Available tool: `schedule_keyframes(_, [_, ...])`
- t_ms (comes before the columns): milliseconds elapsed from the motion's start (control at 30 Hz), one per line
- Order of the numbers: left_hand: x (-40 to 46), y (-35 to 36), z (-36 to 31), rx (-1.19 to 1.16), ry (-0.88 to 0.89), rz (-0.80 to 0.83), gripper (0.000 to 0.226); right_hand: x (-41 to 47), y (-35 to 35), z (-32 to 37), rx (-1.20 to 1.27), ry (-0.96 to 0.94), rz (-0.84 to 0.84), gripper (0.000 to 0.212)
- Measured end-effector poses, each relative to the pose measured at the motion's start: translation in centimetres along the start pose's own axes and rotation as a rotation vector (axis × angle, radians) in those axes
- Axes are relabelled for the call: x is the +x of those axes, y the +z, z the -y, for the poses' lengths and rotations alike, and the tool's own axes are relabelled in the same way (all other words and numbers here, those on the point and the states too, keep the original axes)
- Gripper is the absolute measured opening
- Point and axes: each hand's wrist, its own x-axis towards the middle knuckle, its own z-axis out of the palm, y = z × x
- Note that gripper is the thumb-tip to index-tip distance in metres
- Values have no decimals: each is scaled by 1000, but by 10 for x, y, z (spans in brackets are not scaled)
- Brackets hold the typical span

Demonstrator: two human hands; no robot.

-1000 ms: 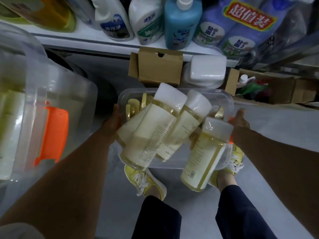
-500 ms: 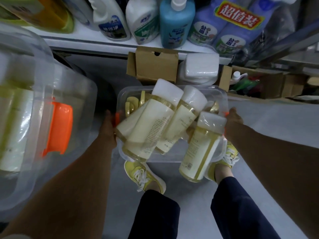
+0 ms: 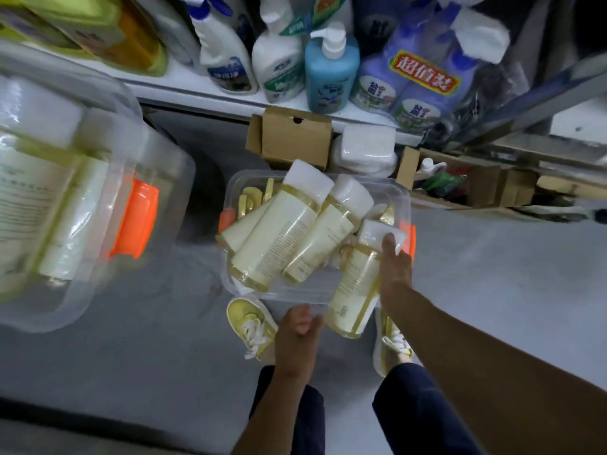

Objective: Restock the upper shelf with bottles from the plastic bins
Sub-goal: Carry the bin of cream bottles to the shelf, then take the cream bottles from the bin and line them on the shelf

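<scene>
Head view shows both hands in new places compared with 0.5 s ago: then each hand gripped an orange handle at an end of the clear bin [image 3: 404,195]; now the left hand [image 3: 297,336] is under the bin's near edge, fingers curled up against the rim, and the right hand [image 3: 395,267] has moved in from the right handle [image 3: 410,239] onto the nearest bottle [image 3: 356,284], thumb lying up along its white cap and the rest of the fingers wrapped behind it, out of sight. The left handle [image 3: 226,220] is now bare.

That bottle leans over the bin's near right edge, long axis running from cap at upper right to base at lower left, base hanging outside the bin above the yellow shoe [image 3: 392,346]. 2 more bottles [image 3: 279,231] lie side by side inside, caps toward the shelf, bases toward the person, tilted slightly right.

All are pale cream cylinders with gold bands, square white caps, fine print and shiny shrink-wrap. A second clear bin [image 3: 98,205] with an orange handle, also holding such bottles, sits close at left, blurred. Cleaning bottles [image 3: 330,72] stand on the shelf [image 3: 197,93] beyond.
</scene>
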Motion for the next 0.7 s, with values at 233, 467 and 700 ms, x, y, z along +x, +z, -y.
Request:
schedule_keyframes(233, [24, 63, -52, 396, 334, 122, 93, 6, 2, -13, -211, -61, 36, 113])
schedule_keyframes(467, [24, 81, -51, 483, 281, 157, 104, 7, -21, -12, -200, -148, 65, 98])
schedule_keyframes(700, [-32, 56, -69, 163, 259, 307, 76, -30, -81, 35, -80, -131, 163, 68])
